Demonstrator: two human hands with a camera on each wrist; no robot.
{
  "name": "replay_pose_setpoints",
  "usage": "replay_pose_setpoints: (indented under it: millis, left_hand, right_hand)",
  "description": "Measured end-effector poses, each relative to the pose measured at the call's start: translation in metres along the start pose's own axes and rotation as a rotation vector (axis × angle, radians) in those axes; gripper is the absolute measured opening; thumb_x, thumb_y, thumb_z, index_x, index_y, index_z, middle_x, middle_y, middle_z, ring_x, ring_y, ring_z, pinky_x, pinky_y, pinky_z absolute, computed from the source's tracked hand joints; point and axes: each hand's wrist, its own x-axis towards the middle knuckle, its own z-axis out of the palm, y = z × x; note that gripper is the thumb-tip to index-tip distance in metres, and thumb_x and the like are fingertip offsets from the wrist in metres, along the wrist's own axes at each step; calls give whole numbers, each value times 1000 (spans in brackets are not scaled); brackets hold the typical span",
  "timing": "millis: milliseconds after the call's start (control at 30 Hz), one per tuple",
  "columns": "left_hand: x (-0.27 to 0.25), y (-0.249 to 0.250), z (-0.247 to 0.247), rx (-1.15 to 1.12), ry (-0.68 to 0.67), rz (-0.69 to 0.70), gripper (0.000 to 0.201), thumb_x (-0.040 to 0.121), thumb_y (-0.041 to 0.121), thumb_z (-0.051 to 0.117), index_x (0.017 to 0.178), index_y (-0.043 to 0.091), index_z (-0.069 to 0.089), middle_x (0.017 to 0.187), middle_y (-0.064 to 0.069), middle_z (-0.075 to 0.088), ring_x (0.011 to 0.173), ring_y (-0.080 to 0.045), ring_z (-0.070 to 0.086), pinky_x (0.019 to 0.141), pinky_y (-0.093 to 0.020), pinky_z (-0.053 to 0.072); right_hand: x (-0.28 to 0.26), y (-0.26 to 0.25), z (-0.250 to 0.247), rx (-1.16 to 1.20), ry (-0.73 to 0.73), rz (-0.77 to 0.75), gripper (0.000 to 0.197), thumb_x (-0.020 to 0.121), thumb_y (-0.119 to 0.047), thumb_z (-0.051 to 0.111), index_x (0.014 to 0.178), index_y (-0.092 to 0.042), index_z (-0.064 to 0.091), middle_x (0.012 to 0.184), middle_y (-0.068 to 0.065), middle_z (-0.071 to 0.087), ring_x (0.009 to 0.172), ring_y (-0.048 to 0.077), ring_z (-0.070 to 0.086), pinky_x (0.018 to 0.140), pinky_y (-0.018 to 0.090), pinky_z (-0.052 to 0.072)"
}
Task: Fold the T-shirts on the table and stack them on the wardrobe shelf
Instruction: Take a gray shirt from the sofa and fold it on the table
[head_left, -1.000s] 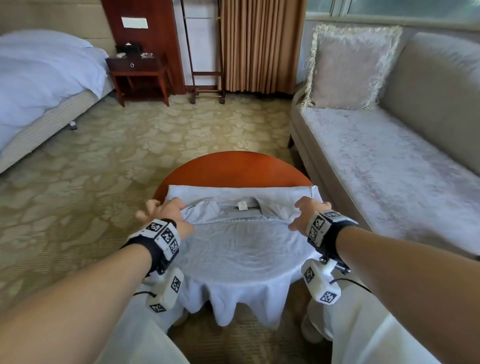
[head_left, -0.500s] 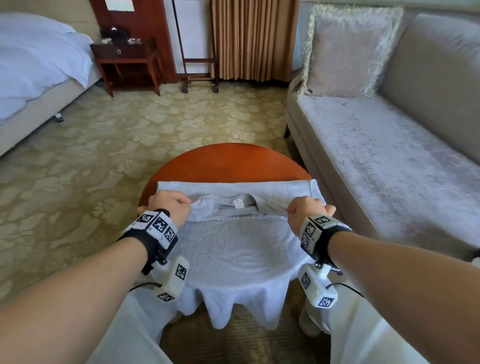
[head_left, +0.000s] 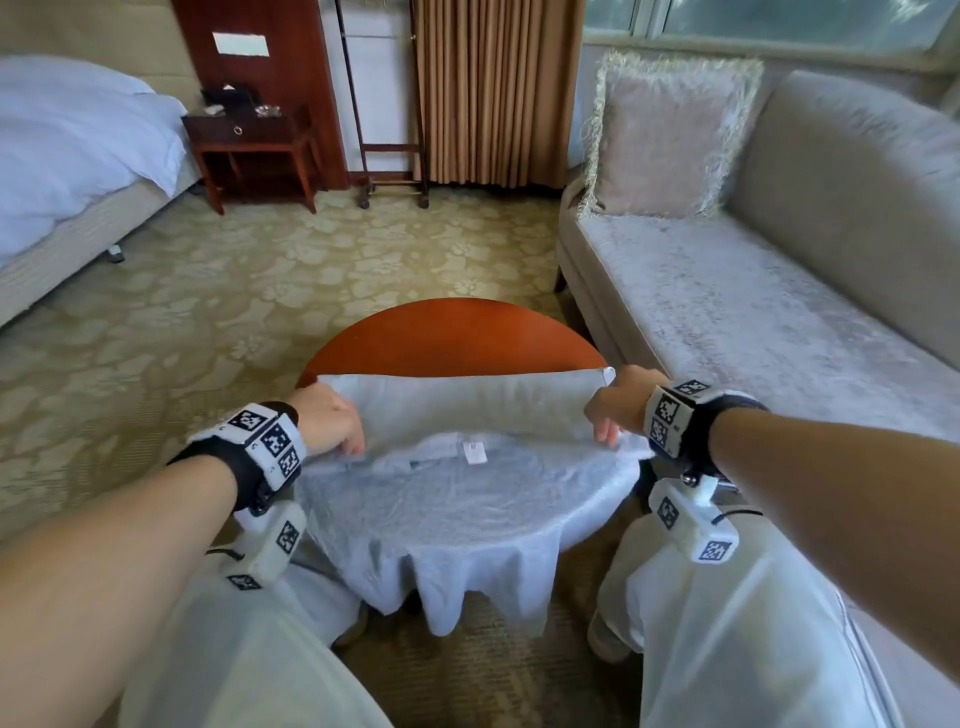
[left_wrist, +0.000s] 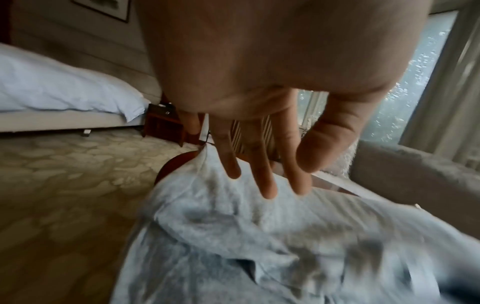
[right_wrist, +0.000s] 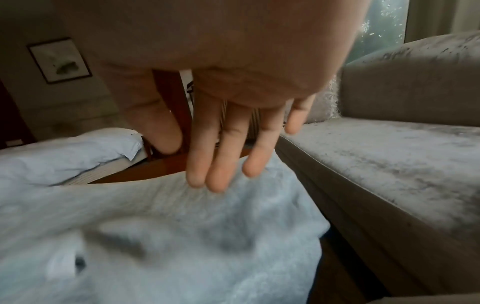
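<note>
A pale blue-grey T-shirt (head_left: 441, 514) lies spread over the round wooden table (head_left: 452, 338), its near hem hanging off the front edge. Its far part is doubled over into a long band, and the white neck label (head_left: 474, 451) shows just below that. My left hand (head_left: 332, 423) is at the band's left end and my right hand (head_left: 615, 408) at its right end. In the left wrist view the left hand (left_wrist: 270, 181) has straight fingers whose tips touch the T-shirt (left_wrist: 259, 246), thumb apart. The right hand (right_wrist: 200, 164) likewise rests straight fingertips on the T-shirt (right_wrist: 182, 236).
A grey sofa (head_left: 753, 322) with a fringed cushion (head_left: 670, 140) runs close along the table's right side. A bed (head_left: 67, 156) and a dark nightstand (head_left: 254, 150) stand at the far left across patterned carpet. My knees in white trousers flank the table's near edge.
Both hands have let go of the cloth near the collar and slid outward to the band's ends, fingers straightened. The folded band now reaches nearer the label.
</note>
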Motion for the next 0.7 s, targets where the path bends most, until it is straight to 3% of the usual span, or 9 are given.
replay_pose_setpoints:
  millis: [67,133,233,333,400,467,567,633,700]
  left_hand:
    - [1,-7,3,-30,-30,-71,11,64,-1,64,64,1,74,76,-5,70,78,-23,63,67,-29,46]
    - [3,-13,4,-138,83,-109,7,66,2,66,60,-2,62,69,-12,53,66,-23,49,59,-30,39]
    - [10,-15,3,-201,239,-173,16,80,7,69,69,5,57,73,-14,51,64,-22,47,57,-26,37]
    - [24,-16,-1,-210,329,-257,27,89,21,67,72,2,57,76,-15,56,62,-26,51,56,-29,39]
    - [34,-13,-2,-269,366,-305,30,91,23,66,98,-5,64,98,-21,61,79,-32,60,62,-32,43]
    - [44,-10,1,-324,425,-362,55,90,25,67,131,-9,50,130,-26,55,111,-40,57,81,-38,45]
    - [61,-3,5,-387,462,-402,62,91,25,66,137,-9,43,136,-28,51,118,-41,54,83,-39,42]
    - [69,-2,4,-388,433,-433,65,91,28,66,140,-6,40,136,-28,50,118,-42,54,90,-43,45]
    - [80,-4,2,-375,410,-453,67,90,33,66,140,-4,41,136,-26,51,116,-42,55,94,-45,46]
  right_hand:
    - [-2,4,3,1,-162,-23,23,81,-24,58,78,-12,78,78,1,75,80,14,68,65,25,49]
    - [4,4,12,10,-193,2,29,85,-28,56,91,-6,74,79,2,76,78,14,69,59,25,47]
    - [20,8,19,64,-37,84,34,85,-28,57,103,0,66,75,5,74,68,18,68,59,25,53]
    - [37,18,16,117,158,175,34,86,-36,56,99,-4,59,90,12,68,82,28,66,72,32,53]
    - [55,23,15,207,220,235,38,88,-40,55,96,-3,53,86,14,64,91,33,66,86,39,53]
    - [70,23,15,301,256,291,39,88,-34,60,100,2,53,89,16,62,99,36,63,91,43,52]
    - [96,29,19,394,221,320,58,80,-33,65,127,-1,53,111,18,63,104,37,61,91,44,52]
    - [111,33,22,417,204,321,67,72,-47,62,127,-9,54,102,15,65,89,34,65,83,45,55]
    - [113,28,22,428,181,308,62,71,-49,61,119,-10,56,91,13,65,76,31,65,79,45,57]
